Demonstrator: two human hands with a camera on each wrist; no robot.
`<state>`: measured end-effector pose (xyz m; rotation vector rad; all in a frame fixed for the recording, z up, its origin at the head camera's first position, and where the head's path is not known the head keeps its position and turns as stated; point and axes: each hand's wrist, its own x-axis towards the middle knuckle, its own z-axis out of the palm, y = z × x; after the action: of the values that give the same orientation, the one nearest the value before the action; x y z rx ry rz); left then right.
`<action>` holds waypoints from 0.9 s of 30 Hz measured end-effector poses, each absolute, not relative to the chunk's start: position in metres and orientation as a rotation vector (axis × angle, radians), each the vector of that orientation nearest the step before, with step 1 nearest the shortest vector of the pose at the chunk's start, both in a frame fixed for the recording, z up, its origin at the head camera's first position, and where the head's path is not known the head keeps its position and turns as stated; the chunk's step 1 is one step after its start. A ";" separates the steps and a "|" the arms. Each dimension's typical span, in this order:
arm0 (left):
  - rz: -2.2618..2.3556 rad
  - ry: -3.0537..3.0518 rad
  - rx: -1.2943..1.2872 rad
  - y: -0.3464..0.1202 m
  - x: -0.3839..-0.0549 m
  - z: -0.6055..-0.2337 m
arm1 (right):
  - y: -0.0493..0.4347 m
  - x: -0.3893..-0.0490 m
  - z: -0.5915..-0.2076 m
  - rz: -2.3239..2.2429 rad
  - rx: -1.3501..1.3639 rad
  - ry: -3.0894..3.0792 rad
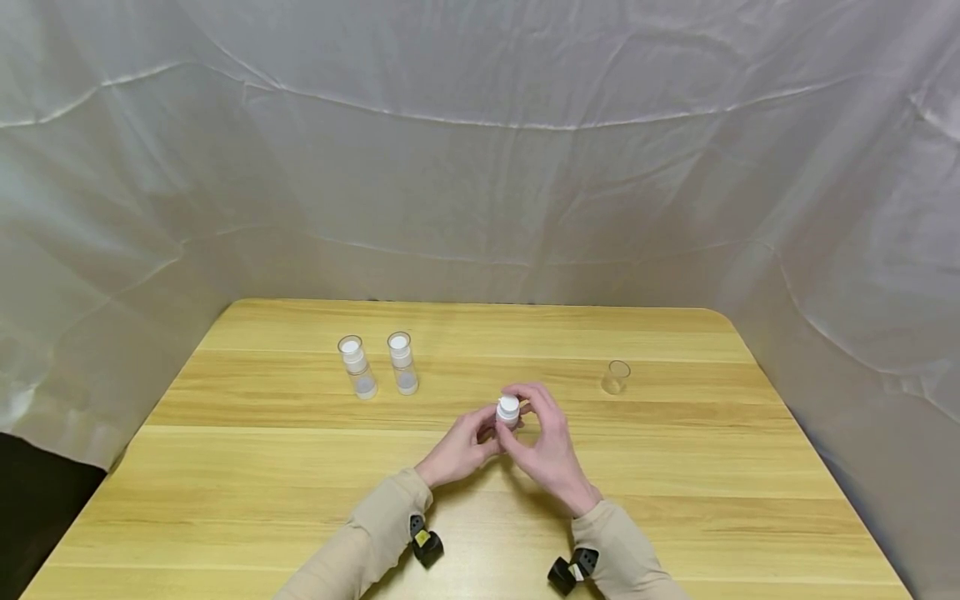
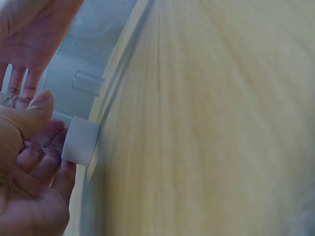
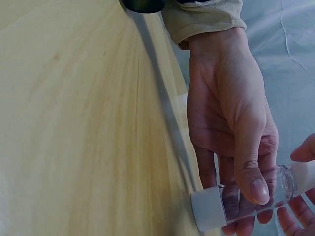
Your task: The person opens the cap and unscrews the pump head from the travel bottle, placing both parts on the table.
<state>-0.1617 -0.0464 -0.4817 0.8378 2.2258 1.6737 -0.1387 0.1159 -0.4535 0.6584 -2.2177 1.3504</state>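
A small bottle with a white top (image 1: 507, 406), a clear body and a white base (image 3: 208, 209) is held upright between the two hands. My left hand (image 1: 463, 450) grips its clear body, thumb on one side and fingers on the other, with the white base (image 2: 81, 141) sticking out below. From the right, my right hand (image 1: 551, 450) pinches the white top between thumb and fingers. At the right wrist view's edge, some right-hand fingers (image 3: 306, 150) show around that top. A clear open cup-like cover (image 1: 617, 377) stands apart on the table, to the right.
Two similar bottles stand at the back left, one on the left (image 1: 357, 367) and one beside it (image 1: 402, 363), each with a white top inside a clear rim. The wooden table (image 1: 262, 500) is enclosed by grey fabric (image 1: 480, 192) at the back and sides.
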 end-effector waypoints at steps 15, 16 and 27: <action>1.670 2.239 0.835 -0.046 -0.162 -0.481 | 0.116 -0.139 -0.454 1.370 0.649 -2.211; 1.671 2.237 0.836 -0.046 -0.162 -0.481 | 0.116 -0.139 -0.454 1.370 0.659 -2.206; 1.671 2.227 0.813 -0.046 -0.161 -0.480 | 0.115 -0.138 -0.453 1.386 0.629 -2.216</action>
<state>-0.1613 -0.0459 -0.4796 0.8131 2.2271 1.6713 -0.1381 0.1149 -0.4533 0.6293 -2.2156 1.3858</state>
